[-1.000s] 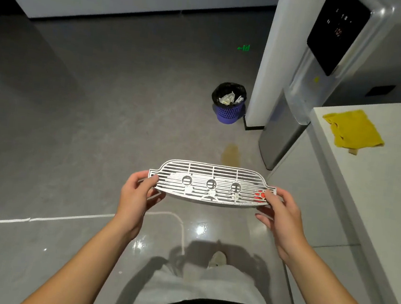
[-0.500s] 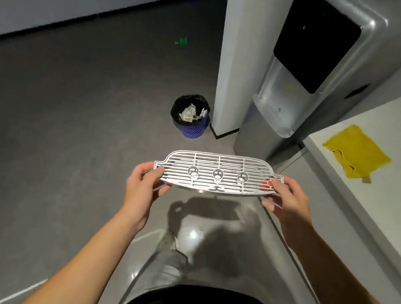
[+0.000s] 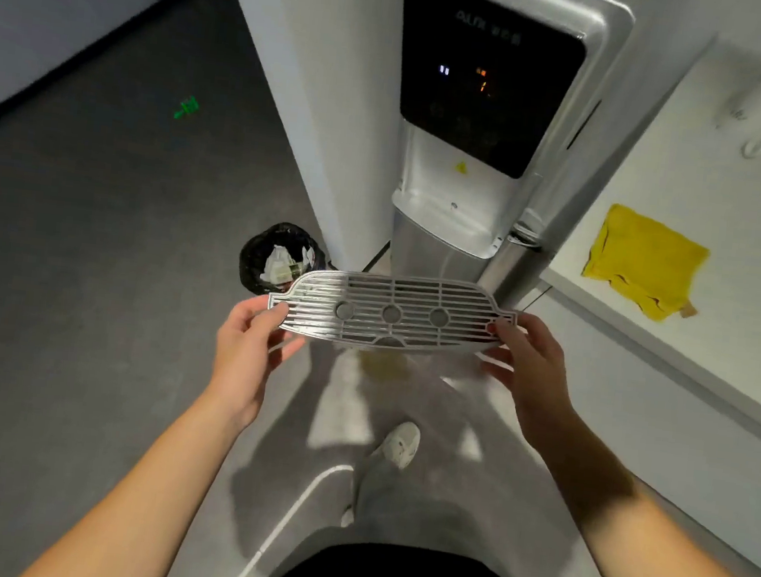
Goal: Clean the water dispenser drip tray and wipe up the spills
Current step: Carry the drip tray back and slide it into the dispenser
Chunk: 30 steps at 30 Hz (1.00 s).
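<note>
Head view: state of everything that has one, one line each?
drip tray grate, out of the dispenser, held roughly level at both ends
left hand, grips the grate's left end
right hand, grips the grate's right end
water dispenser, display lit, tray bay bare
yellow cloth, crumpled on the counter, untouched
bin, open, bag-lined, holds trash
floor spill, yellowish, not wiped

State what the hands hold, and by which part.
Both hold one thing: the flat, silver, slotted metal drip tray grate, by its two narrow ends. The left hand pinches the left end tab, the right hand the right end.
</note>
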Each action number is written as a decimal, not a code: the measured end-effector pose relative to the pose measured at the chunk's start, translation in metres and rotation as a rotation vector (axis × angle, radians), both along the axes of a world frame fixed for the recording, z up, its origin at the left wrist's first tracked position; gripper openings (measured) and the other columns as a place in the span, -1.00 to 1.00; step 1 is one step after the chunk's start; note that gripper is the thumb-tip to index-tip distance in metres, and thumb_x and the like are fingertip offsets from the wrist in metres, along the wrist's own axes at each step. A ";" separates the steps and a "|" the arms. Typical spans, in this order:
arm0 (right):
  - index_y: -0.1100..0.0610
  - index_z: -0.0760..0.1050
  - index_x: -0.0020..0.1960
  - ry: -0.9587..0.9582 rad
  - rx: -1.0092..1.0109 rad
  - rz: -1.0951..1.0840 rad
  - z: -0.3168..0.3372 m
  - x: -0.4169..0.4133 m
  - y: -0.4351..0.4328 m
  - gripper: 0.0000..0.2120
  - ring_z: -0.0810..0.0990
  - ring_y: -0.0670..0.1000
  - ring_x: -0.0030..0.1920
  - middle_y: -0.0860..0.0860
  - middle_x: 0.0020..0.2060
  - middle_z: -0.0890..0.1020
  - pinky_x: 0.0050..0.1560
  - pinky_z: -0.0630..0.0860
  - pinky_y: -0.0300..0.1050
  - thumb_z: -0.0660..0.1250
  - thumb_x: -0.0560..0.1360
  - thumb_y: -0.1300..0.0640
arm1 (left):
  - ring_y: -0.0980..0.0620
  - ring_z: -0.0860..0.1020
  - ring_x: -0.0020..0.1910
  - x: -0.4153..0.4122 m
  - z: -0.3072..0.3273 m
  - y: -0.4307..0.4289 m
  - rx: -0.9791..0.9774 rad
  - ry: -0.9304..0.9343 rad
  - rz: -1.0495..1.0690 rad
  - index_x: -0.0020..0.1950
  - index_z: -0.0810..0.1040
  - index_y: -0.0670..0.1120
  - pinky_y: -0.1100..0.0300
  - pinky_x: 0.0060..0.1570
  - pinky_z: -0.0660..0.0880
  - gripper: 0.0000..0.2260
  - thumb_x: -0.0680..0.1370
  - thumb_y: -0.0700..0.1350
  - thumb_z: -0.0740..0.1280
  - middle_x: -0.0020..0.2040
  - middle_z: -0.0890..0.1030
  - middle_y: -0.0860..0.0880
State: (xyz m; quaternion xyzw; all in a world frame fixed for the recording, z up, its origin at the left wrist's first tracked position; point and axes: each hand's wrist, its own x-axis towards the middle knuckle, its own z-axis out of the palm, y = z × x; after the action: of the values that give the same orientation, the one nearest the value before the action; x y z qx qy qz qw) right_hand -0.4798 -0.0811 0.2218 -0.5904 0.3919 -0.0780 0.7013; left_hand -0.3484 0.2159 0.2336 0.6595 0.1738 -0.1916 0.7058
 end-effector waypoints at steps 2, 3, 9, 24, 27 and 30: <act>-0.04 0.64 0.07 0.010 0.014 -0.019 -0.009 0.021 -0.005 -0.88 0.71 0.22 0.05 0.03 -0.04 0.76 0.11 0.67 0.18 0.32 0.65 0.06 | -0.08 0.68 0.00 0.032 -0.003 -0.010 0.017 0.007 -0.034 0.06 0.61 -0.01 0.02 0.15 0.64 -0.95 0.64 -0.15 0.39 0.00 0.75 -0.02; -0.02 0.63 0.09 0.016 0.024 -0.035 -0.012 0.031 -0.007 -0.88 0.71 0.22 0.06 0.04 -0.04 0.75 0.12 0.66 0.19 0.31 0.66 0.06 | -0.10 0.67 0.03 0.048 -0.004 -0.016 0.028 0.007 -0.056 0.06 0.61 -0.01 0.03 0.14 0.64 -0.95 0.64 -0.15 0.39 0.03 0.74 -0.04; 0.25 0.53 0.24 0.038 0.099 -0.167 -0.025 0.084 -0.024 -0.78 0.59 0.25 -0.04 0.30 0.04 0.66 -0.01 0.53 0.16 0.28 0.67 0.16 | -0.13 0.59 0.08 0.133 -0.023 -0.057 0.051 0.048 -0.169 0.16 0.59 -0.08 -0.01 0.19 0.63 -0.90 0.65 -0.16 0.39 0.09 0.64 -0.18; 0.06 0.49 0.25 0.229 0.069 -0.449 -0.123 0.195 -0.048 -0.85 0.71 0.08 -0.01 0.06 0.10 0.71 -0.05 0.63 0.03 0.25 0.70 0.12 | 0.11 0.65 -0.16 0.319 -0.136 -0.152 0.118 0.071 -0.666 -0.12 0.74 0.10 0.21 -0.09 0.58 -0.87 0.51 0.01 0.38 -0.19 0.72 0.05; 0.15 0.45 0.32 0.242 0.099 -0.534 -0.155 0.215 -0.056 -0.78 0.65 0.18 0.04 0.13 0.13 0.68 0.06 0.60 0.16 0.25 0.69 0.15 | -0.01 0.65 -0.02 0.341 -0.162 -0.168 0.212 0.022 -0.729 -0.14 0.72 0.22 0.04 0.00 0.54 -0.86 0.45 0.15 0.37 -0.08 0.72 0.03; 0.20 0.49 0.31 0.262 0.128 -0.579 -0.186 0.231 -0.068 -0.77 0.61 0.17 0.03 0.18 0.13 0.68 0.18 0.58 0.24 0.23 0.70 0.16 | 0.02 0.62 -0.05 0.356 -0.188 -0.190 0.270 0.024 -0.729 -0.20 0.71 0.25 0.06 -0.05 0.53 -0.84 0.52 0.09 0.36 -0.18 0.71 0.17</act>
State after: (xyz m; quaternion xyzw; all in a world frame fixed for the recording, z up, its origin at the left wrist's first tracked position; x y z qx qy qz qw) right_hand -0.2492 -0.1494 0.0362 -0.4141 0.6346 -0.1725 0.6293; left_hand 0.0075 0.0255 0.0455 0.7626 -0.0402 -0.4128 0.4964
